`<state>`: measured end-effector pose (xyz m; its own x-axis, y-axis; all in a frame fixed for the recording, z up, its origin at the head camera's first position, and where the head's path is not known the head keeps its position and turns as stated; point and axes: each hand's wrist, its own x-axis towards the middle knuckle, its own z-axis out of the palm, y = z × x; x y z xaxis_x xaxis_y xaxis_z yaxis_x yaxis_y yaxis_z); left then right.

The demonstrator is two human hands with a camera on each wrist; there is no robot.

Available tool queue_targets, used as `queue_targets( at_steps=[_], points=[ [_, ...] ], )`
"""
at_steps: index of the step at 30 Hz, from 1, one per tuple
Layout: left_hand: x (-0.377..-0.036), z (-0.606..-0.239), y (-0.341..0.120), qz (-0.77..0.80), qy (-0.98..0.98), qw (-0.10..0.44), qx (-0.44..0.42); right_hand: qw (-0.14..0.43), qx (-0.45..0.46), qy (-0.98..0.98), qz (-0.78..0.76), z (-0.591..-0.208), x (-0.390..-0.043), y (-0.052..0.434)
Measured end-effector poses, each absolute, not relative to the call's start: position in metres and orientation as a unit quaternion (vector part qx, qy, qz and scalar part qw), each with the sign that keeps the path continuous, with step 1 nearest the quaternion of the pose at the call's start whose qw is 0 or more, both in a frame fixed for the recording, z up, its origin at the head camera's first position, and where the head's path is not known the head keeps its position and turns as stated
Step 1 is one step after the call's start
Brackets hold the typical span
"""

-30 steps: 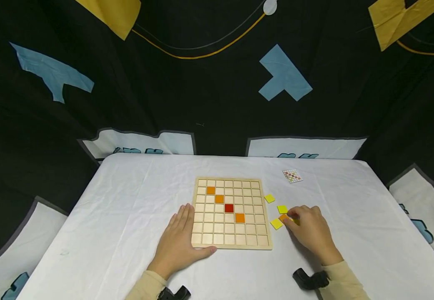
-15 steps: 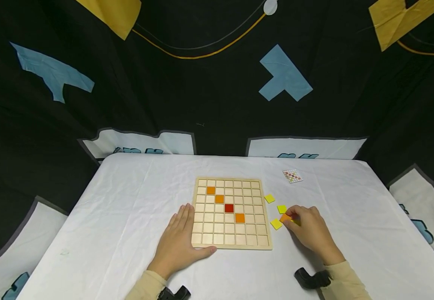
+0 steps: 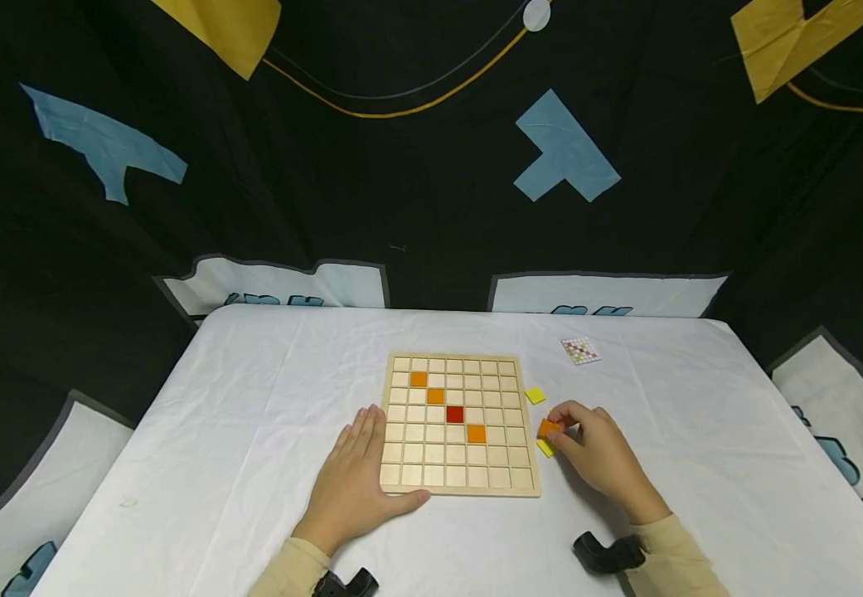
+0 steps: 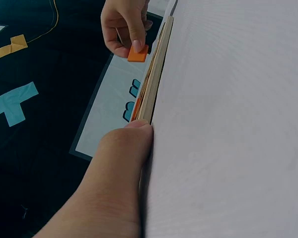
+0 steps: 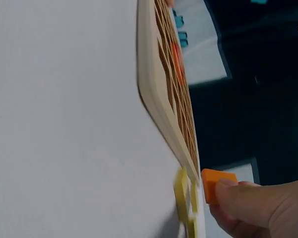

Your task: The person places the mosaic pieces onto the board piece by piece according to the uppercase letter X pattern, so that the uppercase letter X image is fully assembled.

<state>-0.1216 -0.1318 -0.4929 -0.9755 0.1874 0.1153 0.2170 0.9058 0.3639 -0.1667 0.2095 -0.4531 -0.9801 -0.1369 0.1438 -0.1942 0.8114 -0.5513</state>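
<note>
A square wooden grid board (image 3: 461, 489) lies on the white table, with a few orange tiles (image 3: 436, 396) and one red tile (image 3: 455, 414) set along a diagonal. My left hand (image 3: 356, 477) rests flat against the board's left edge, its thumb at the near edge. Between thumb and fingertips my right hand (image 3: 601, 452) pinches an orange tile (image 5: 216, 184), raised off the table just beyond the board's right edge. Below it a yellow tile (image 3: 545, 448) is partly covered. Another yellow tile (image 3: 535, 395) lies farther back by the board.
A small patterned card (image 3: 581, 351) lies at the back right of the white table (image 3: 267, 390). Each wrist carries a black camera mount (image 3: 608, 554). A dark curtain (image 3: 401, 199) hangs behind the table.
My right hand has picked the orange tile up from among the yellow tiles and moved a little left toward the board. The left hand stays in place.
</note>
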Motion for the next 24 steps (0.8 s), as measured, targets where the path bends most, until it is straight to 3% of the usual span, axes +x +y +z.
queue_targets(
  at_steps=[13,24],
  points=[
    [-0.121,-0.492,-0.132,-0.191,-0.975,0.04,-0.107,0.005,0.166,-0.921,0.353,-0.462,-0.165,0.171],
    [-0.122,-0.494,-0.132,-0.189,-0.975,0.049,-0.108,-0.002,0.181,-0.92,0.348,-0.467,-0.166,0.162]
  ],
)
